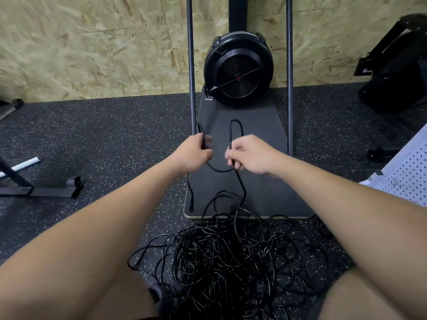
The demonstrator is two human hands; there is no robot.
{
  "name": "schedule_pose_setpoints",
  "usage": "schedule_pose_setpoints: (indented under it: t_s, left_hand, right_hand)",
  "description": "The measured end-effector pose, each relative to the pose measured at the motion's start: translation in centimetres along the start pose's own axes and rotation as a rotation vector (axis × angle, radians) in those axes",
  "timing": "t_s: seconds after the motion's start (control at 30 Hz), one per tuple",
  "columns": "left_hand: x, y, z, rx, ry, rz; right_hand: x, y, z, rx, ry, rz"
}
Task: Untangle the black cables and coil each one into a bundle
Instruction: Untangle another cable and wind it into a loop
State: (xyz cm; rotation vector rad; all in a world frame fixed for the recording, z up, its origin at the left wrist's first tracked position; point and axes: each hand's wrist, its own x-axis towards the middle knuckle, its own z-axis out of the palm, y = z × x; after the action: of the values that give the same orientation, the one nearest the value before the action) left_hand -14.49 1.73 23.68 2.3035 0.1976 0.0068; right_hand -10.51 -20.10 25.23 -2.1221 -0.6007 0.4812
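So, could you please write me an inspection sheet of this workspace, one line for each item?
Surface: black speckled rubber floor; a dark board lies on it.
Job's things: one black cable lifted from the tangled pile, with a short loop standing above the hands.
Clutter: white stick and grey metal frame at left.
Grippers: left hand grips the cable; right hand pinches it.
Cables: pile not yet untangled; no finished bundle seen.
Surroundings: chipboard wall, black fan wheel, two upright poles, white perforated panel.
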Motion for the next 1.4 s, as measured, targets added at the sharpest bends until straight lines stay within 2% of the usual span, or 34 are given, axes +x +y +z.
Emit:
schedule_pose_setpoints:
  t_s: [0.13, 0.3, 0.4, 0.47, 0.53, 0.63, 0.73, 0.83, 1.0, 1.1, 1.17, 1.23, 1.33, 1.4]
  left_hand:
    - [-0.1, -1.3, 0.5, 0.284, -0.094, 0.005]
    - [0.6, -2.0, 1.6, 0.236, -0.152, 0.074]
    - [0.5, -1.4, 2.3, 0.293, -0.179, 0.095]
    - [-0.2, -0.4, 2.6, 0.335, -0.229, 0.079]
    - [-1.0, 0.4, 3.0, 0.386, -0.377, 0.088]
    - [-1.8, 0.4, 4.1, 0.466, -0.488, 0.178]
    - [-2.1, -0.5, 5.5, 0.498, -0.495, 0.252]
    - [-2.3, -1.2, 6.5, 0.462, -0.42, 0.302]
    - [-2.3, -1.5, 7.9, 0.324, -0.338, 0.294]
    - [-2.2, -1.5, 8.3, 0.306, -0.357, 0.322]
    - [-2.0, -1.4, 8.1, 0.322, -0.361, 0.324]
    - [-1.8, -1.2, 7.6, 0.33, -0.341, 0.313]
    - [-1.6, -0.9, 6.6, 0.345, -0.281, 0.296]
    - [-1.6, -0.5, 5.7, 0.397, -0.221, 0.311]
  right_hand:
    - [0.0, -1.2, -2.3, 0.226, 0.127, -0.034]
    - [0.2, -1.6, -3.8, 0.499, 0.168, -0.075]
    - [0.0, -1.7, -4.8, 0.63, 0.168, -0.077]
    - [-0.1, -1.6, -5.2, 0.677, 0.166, -0.066]
    - [0.0, -1.4, -5.3, 0.679, 0.155, -0.065]
    - [0.1, -0.9, -5.0, 0.638, 0.116, -0.082]
    - [0.2, -1.0, -5.3, 0.657, 0.114, -0.097]
    - [0.6, -1.1, -5.9, 0.764, 0.128, -0.11]
    - [1.1, -0.7, -6.7, 0.973, 0.131, -0.086]
    - [1.3, -0.6, -6.5, 0.997, 0.107, -0.082]
    - [1.3, -0.4, -6.4, 0.943, 0.116, -0.08]
    - [1.0, -0.2, -6.5, 0.747, 0.184, -0.08]
    - [0.5, 0.3, -6.6, 0.176, 0.341, -0.083]
    - [0.5, 1.1, -6.5, -0.193, 0.44, -0.018]
